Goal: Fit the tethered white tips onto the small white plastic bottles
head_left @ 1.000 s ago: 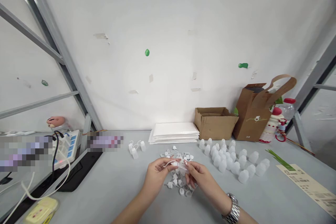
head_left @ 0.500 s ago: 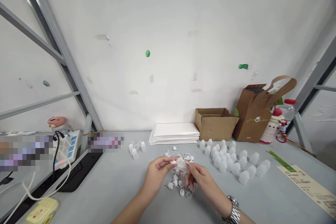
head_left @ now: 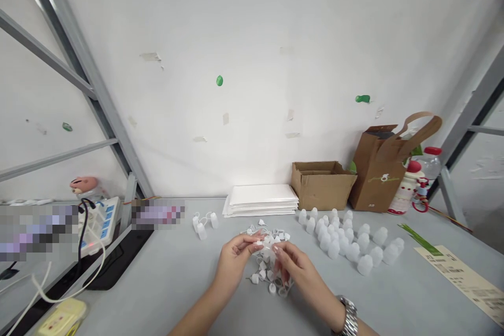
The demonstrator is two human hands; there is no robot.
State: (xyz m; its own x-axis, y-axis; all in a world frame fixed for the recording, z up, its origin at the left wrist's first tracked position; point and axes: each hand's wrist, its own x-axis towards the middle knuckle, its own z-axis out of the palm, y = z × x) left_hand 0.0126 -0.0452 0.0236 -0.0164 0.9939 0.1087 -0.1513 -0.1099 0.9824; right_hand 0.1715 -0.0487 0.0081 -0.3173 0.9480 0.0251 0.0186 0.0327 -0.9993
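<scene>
A grey counter point(head_left: 165, 283) runs up to a white wall point(head_left: 255, 63), which bears scraps of tape and a few green stickers. Grey metal frames point(head_left: 82, 47) slant up on the left and right.

At the far edge, a cardboard box point(head_left: 325, 194) stands with its top open; its contents are hidden behind the front wall. Just to its right is a brown bag point(head_left: 378, 184) with looped handles and something dark at its mouth. Right of that are a red-and-white figure point(head_left: 405, 191) and a clear jar point(head_left: 432, 165) with a red lid. A white stack point(head_left: 262, 200) of flat pieces lies left of the box.

Translucent bottles point(head_left: 344, 245) stand upright, uncapped, in a loose group on the right. Three capped bottles point(head_left: 201, 231) stand together far left of the hands.

Over a pile of loose caps point(head_left: 262, 274) at the near middle, the left hand point(head_left: 232, 260) pinches a white cap point(head_left: 259, 243) in its fingertips. The right hand point(head_left: 297, 265) grips a clear bottle point(head_left: 271, 255), partly hidden by its fingers, just beside that cap.
</scene>
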